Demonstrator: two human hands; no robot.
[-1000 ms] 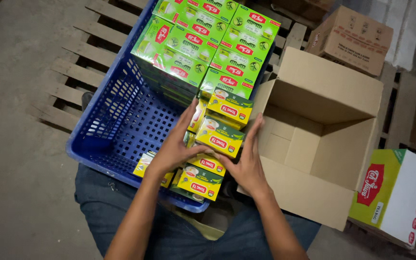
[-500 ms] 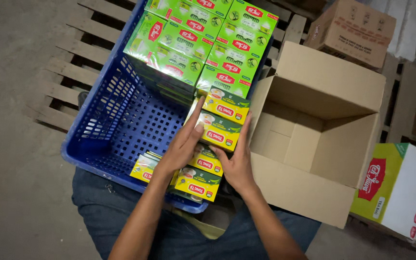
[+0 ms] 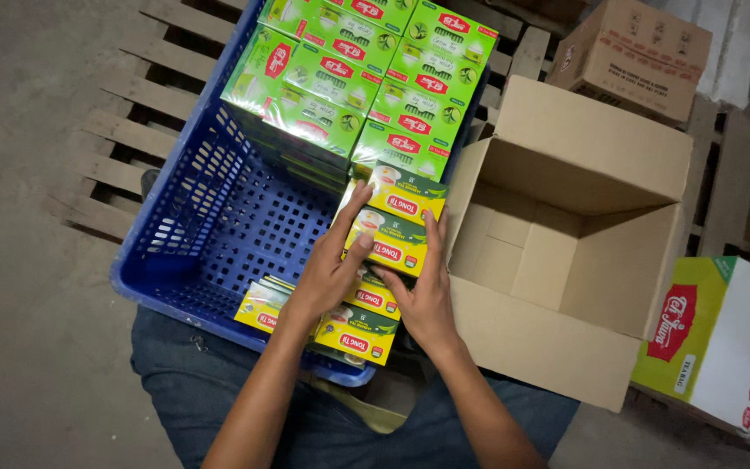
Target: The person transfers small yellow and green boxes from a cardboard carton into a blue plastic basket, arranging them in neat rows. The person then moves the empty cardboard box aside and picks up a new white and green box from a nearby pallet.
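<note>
My left hand (image 3: 327, 274) and my right hand (image 3: 425, 295) press from either side on two yellow-green tea boxes (image 3: 395, 221) held side by side above the near right corner of a blue plastic crate (image 3: 210, 217). More yellow-green boxes (image 3: 353, 330) lie under my hands on the crate floor. Bright green tea boxes (image 3: 353, 78) are stacked in rows in the far half of the crate. An open cardboard carton (image 3: 566, 243), with nothing inside, stands just right of the crate.
The crate rests on a wooden pallet (image 3: 123, 130) over a concrete floor. A closed brown carton (image 3: 627, 56) sits at the back right. A white and green printed carton (image 3: 722, 347) lies at the right edge. My knees are below the crate.
Both hands have kept their hold on the two yellow-green boxes and lifted them slightly up and to the right, toward the open carton.
</note>
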